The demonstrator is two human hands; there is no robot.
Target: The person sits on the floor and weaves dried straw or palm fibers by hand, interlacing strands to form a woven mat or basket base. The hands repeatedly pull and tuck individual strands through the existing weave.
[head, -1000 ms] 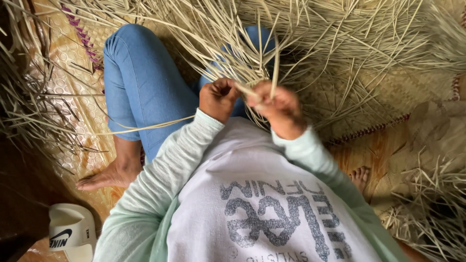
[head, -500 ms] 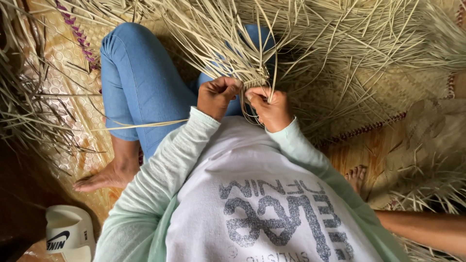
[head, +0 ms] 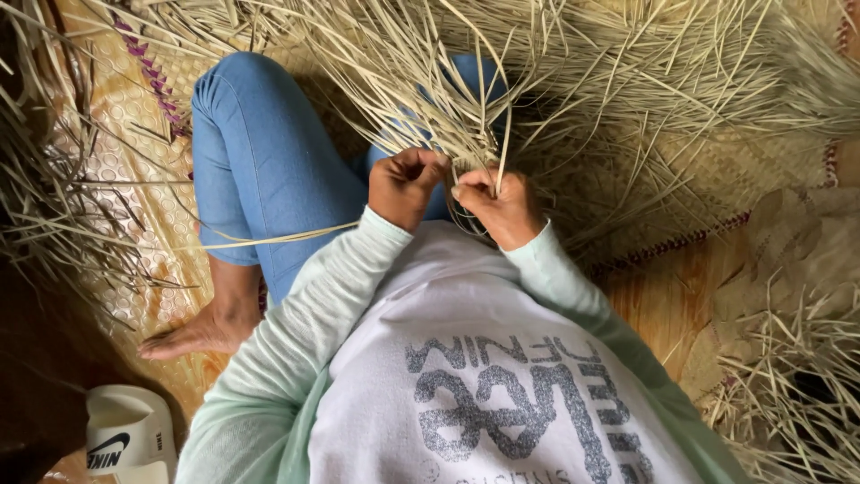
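Note:
I sit cross-legged in blue trousers (head: 269,161) on a woven straw mat (head: 726,170), its edge unfinished. My left hand (head: 405,184) and my right hand (head: 503,208) are close together in front of my chest. Each pinches thin pale straw strips (head: 466,125) that fan up and away from the mat's loose edge. One long strip (head: 269,237) trails left across my thigh. The fingertips are partly hidden among the strips.
My bare foot (head: 193,332) rests on a patterned floor covering (head: 134,161) at the left. A white slipper (head: 125,435) lies at the bottom left. Loose straw bundles lie at the left edge (head: 45,215) and bottom right (head: 788,385).
My right hand has drawn in closer to my left hand and lowered a raised strip. Another person's arm seen at the bottom right half a second ago is out of view.

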